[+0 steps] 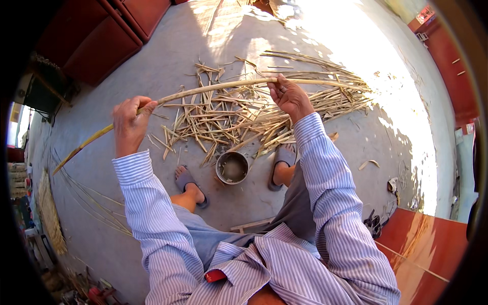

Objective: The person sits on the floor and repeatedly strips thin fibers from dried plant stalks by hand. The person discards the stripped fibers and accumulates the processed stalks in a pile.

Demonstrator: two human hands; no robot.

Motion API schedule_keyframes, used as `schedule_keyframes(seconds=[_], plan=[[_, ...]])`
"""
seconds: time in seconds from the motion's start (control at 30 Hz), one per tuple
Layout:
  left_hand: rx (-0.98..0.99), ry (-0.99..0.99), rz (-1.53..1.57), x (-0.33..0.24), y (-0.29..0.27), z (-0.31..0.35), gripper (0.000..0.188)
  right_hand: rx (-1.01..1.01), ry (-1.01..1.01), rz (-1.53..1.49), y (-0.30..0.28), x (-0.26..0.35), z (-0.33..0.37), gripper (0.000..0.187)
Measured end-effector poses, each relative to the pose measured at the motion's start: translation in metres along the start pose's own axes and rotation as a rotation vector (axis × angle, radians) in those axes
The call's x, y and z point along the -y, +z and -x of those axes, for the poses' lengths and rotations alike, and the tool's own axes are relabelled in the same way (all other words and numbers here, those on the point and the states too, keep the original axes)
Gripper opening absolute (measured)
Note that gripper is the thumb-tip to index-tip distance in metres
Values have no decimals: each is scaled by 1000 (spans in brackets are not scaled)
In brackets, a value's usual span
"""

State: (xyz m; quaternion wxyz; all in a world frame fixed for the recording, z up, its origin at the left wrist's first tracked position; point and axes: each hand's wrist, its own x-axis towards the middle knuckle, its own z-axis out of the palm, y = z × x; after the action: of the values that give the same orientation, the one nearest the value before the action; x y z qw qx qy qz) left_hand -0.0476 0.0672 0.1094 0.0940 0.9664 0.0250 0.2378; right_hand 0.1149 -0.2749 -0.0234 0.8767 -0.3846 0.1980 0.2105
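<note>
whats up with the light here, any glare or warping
Head view: sun washes out the floor at upper right; the stalk, left hand and right hand sit in softer light. Same view: fisheye curves the cabinet at right; corners go black.

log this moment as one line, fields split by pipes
left hand: gripping long stalk | right hand: pinching same stalk | floor: pile of loose stalks, round container between sandalled feet

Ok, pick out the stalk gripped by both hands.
The long bowed yellowish stalk, in the left hand and right hand; the piled stalks lie loose on the floor.
</note>
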Motion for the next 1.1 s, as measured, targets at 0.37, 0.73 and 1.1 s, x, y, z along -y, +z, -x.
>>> schedule_keyframes(seconds=[0.37, 0.73, 1.1], plan=[[-266, 442, -50, -56, 52, 6, 22, -2, 18, 151, 25, -27, 5, 17], [-487, 167, 41, -60, -8, -14, 19, -87, -5, 236, 12, -23, -5, 18], [112, 180, -52, -41, 50, -3, 18, 91, 27, 161, 56, -51, 35, 18]])
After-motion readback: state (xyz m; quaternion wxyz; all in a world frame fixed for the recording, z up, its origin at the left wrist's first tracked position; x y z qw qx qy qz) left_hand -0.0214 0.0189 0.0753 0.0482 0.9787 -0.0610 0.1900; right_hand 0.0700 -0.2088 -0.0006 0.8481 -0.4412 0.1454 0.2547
